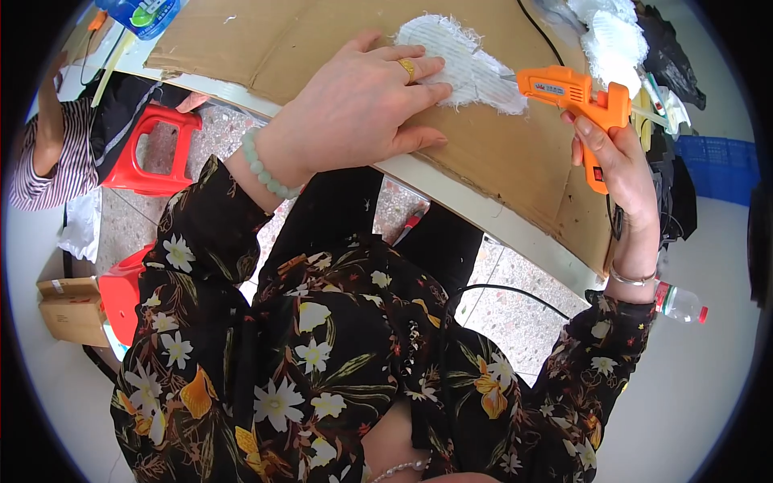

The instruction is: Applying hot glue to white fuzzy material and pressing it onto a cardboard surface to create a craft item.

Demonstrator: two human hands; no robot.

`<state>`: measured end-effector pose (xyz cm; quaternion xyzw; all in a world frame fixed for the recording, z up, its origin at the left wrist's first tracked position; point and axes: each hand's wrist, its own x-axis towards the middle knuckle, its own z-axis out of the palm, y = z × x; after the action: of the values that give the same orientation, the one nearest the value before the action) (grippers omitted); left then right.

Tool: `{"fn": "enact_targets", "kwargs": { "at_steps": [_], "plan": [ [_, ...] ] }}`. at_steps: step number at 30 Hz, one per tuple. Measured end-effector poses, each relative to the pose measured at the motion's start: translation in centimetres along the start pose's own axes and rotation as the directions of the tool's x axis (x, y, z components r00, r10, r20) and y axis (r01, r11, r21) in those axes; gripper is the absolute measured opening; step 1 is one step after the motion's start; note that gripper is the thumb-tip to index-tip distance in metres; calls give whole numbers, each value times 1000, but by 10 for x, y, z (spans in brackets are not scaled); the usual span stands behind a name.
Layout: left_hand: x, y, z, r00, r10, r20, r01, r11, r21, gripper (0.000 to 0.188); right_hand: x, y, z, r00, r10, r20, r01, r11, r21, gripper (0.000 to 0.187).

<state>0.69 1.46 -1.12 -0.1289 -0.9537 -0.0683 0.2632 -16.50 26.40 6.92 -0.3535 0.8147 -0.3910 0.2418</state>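
A white, fuzzy-edged piece of fabric (463, 56) lies flat on a brown cardboard sheet (515, 165). My left hand (354, 109) is spread out with the fingertips resting on the fabric's left side; a ring and a green bead bracelet show on it. An orange hot glue gun (564, 84) is gripped in my right hand (616, 157), with the fingers around its handle. Its nozzle points left, at the right part of the fabric; whether the tip touches cannot be made out. A glue stick sticks out of the gun's back end.
White fluffy material (612, 40) and a blue plastic basket (715, 167) are at the far right. A clear bottle (683, 306) lies near my right forearm. A blue bottle (141, 16) stands at the far left. Beyond the table edge are a red stool (157, 181) and another person's arm (50, 121).
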Motion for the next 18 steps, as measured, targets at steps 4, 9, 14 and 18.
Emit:
{"fn": "enact_targets", "kwargs": {
  "at_steps": [4,9,14,18],
  "plan": [
    [5,-2,13,998,38,-42,-38,999,-19,42,-1,18,-15,998,36,57,-33,998,-55,33],
    [2,0,2,999,14,-29,-13,1000,7,42,-4,12,-15,998,60,33,-58,996,-68,33],
    [5,-3,13,999,24,-26,-24,1000,-8,41,-6,21,-18,994,112,0,-111,986,-128,35],
    [3,-2,4,1000,9,-15,-9,1000,7,41,-5,15,-10,999,45,-27,-47,996,-76,36]
  ]
}}
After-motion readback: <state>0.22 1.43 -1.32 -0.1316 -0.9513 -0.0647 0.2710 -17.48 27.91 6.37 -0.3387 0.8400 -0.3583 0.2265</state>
